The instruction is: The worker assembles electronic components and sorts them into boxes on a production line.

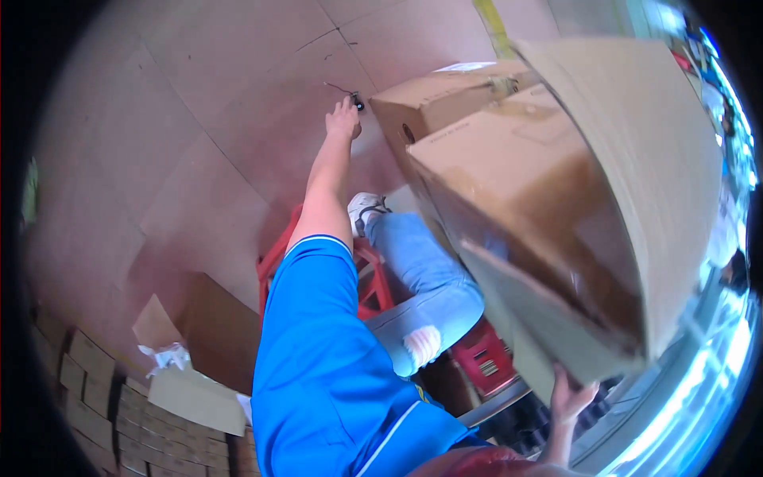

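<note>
My left arm, in a blue sleeve, stretches out over the floor. My left hand [343,119] has its fingers reaching out beside a small dark part [357,102] with a thin wire, near the corner of a box; whether the fingertips touch it I cannot tell. Low on the right, my right hand [569,396] grips the lower edge of a large open cardboard box [485,151], thumb against its outer side. The flaps of this box stand up, and its inside looks mostly bare and brown. Its far side leans near another cardboard box [433,89].
My bent knee in jeans [429,306] is beside a red stool or frame [373,278]. A red crate [482,358] stands under the large box. At lower left are an open carton [218,318] and stacked small boxes [91,374]. Yellow tape [494,28] marks the floor.
</note>
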